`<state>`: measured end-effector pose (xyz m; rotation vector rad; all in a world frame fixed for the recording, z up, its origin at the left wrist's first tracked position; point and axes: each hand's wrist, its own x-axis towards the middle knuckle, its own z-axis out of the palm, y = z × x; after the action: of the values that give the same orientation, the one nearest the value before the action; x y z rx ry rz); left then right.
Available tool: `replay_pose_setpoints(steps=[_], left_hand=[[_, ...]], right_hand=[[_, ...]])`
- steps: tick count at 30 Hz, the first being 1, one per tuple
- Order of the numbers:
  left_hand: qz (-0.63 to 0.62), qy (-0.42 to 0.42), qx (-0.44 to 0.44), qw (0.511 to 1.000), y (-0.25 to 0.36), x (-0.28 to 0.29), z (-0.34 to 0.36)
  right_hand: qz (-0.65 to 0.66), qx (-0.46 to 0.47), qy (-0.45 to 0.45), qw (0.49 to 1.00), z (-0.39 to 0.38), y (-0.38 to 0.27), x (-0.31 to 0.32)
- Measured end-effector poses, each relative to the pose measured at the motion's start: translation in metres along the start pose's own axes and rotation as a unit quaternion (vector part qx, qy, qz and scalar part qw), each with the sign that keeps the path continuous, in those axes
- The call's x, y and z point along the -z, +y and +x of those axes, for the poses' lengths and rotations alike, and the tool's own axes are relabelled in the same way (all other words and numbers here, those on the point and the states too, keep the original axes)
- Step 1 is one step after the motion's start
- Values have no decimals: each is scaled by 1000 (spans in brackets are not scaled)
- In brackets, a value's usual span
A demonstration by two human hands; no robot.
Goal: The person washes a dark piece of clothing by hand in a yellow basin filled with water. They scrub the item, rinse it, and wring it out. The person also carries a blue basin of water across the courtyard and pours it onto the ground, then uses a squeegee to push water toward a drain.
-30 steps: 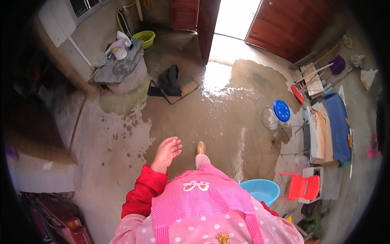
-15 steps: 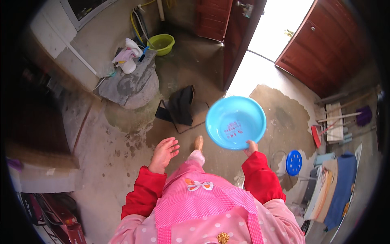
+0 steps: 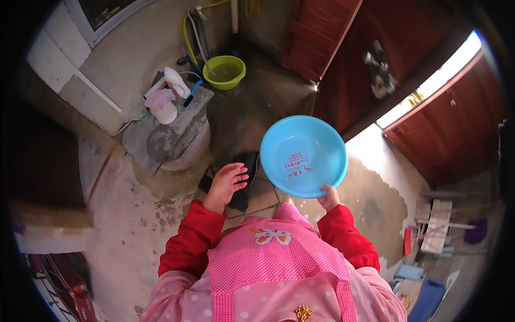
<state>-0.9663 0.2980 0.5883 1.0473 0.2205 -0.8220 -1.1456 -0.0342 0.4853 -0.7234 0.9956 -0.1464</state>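
A round light-blue plastic basin [image 3: 306,158] with small red print inside hangs out in front of me. My right hand [image 3: 329,198] grips its near rim, the thumb over the edge; the basin holds nothing that I can see. To its left my left hand [image 3: 227,185] is raised with the fingers apart and slightly curled, touching nothing. Below that hand a dark cloth [image 3: 248,182] lies on the wet floor, partly hidden by the hand and the basin.
A stone slab [image 3: 155,134] at the far left carries a white bottle [image 3: 176,82], a pink cloth [image 3: 160,100] and a blue brush [image 3: 191,94]. Behind it stands a green basin [image 3: 225,72] beside hoses. A red-brown door [image 3: 370,59] is ahead right; a red dustpan [image 3: 407,241] stands at right.
I have stepped nearer the slab and green basin. My left hand has risen, still empty. The doorway gap looks narrower, and the blue basin stays in my right hand.
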Motion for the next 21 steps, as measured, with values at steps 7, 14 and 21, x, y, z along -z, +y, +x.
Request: replay_pose_setpoints(steps=[7,14,21], left_hand=[[-81,82,-28,993,27,-32,165],[-137,153,-66,977,96,-73,262],[-217,279,-76,932,127,-51,351]], right_hand=[[-107,37,-12,994,229,-87,-62],[-304,52,75,948,359,-176,-262],[-480,366,23,797,560,-201,-340]])
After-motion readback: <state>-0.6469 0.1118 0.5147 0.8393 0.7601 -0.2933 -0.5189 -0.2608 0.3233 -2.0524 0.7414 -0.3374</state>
